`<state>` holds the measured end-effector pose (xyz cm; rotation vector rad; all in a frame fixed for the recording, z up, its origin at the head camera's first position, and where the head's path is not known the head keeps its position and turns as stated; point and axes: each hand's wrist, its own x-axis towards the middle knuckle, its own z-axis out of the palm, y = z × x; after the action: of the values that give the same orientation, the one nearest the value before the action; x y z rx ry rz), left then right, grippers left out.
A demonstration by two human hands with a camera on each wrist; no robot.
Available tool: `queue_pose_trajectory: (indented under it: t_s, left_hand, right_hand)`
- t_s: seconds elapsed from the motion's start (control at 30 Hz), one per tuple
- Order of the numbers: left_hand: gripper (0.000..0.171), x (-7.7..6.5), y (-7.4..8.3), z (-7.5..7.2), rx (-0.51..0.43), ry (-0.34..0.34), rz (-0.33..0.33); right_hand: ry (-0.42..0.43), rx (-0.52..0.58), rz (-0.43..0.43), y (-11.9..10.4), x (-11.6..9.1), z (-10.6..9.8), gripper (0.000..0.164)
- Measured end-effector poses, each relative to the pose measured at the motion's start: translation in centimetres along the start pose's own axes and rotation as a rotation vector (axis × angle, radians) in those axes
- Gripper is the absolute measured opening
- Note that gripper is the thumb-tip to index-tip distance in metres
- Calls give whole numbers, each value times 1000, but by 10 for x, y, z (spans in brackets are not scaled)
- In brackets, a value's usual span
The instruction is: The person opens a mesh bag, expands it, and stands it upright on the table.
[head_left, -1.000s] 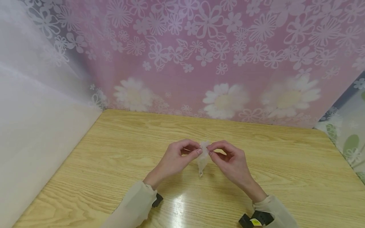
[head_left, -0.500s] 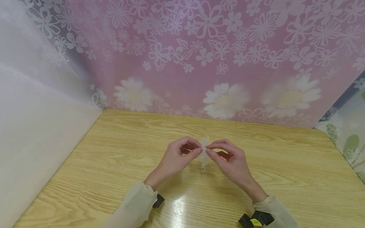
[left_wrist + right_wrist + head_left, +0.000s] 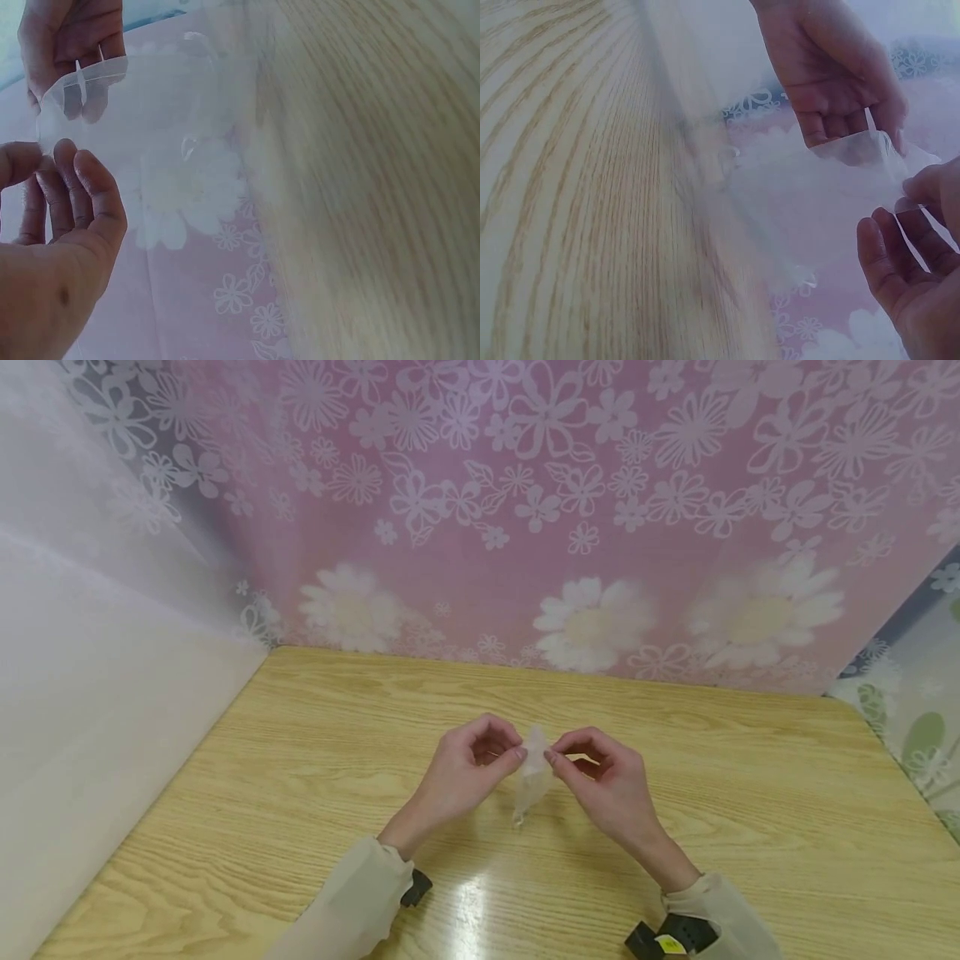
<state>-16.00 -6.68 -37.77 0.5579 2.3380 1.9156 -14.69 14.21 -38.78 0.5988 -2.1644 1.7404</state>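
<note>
A small, sheer white organza pouch (image 3: pixel 534 783) is stretched between two hands over the table. My left hand (image 3: pixel 474 770) pinches one side of its edge between thumb and forefinger. On the opposite side, my right hand (image 3: pixel 609 783) pinches the edge in the same way. Through the thin mesh of the pouch (image 3: pixel 161 101), the left wrist view shows the floral cloth behind. Little shiny loops stick out from the pouch's far end. Fingers of the left hand (image 3: pixel 829 71) are partly covered by the pouch (image 3: pixel 795 199) in the right wrist view.
The wood-grain table (image 3: pixel 315 777) spreads under both forearms. A pink floral cloth (image 3: pixel 465 527) hangs along its back edge, with a white curtain (image 3: pixel 112 693) on the left. Black straps with small devices (image 3: pixel 675 937) sit at the wrists.
The hands draw slightly together, then apart again, and the pouch narrows and spreads between them. Its lower tip swings right, then back left. The forearms stay nearly still.
</note>
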Motion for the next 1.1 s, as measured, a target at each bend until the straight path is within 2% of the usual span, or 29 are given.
queue_pose_trajectory:
  t_s: [0.23,0.5,0.7,0.93,1.1]
  left_hand:
    - [14,1,-1,-1,58,-24,-12]
    - [9,3,1,-1,98,8,3]
    - [7,3,1,-1,108,4,-4]
    - [7,2,0,-2,124,16,-17]
    - [15,1,2,-6,152,-22,0]
  right_hand:
    - [-20,7,30,2,0,0,13]
    - [-62,5,50,0,1,2,16]
    - [-42,-19,50,1,1,4,10]
    - [5,-51,76,-1,1,4,13]
    - [-3,-59,73,0,1,4,13]
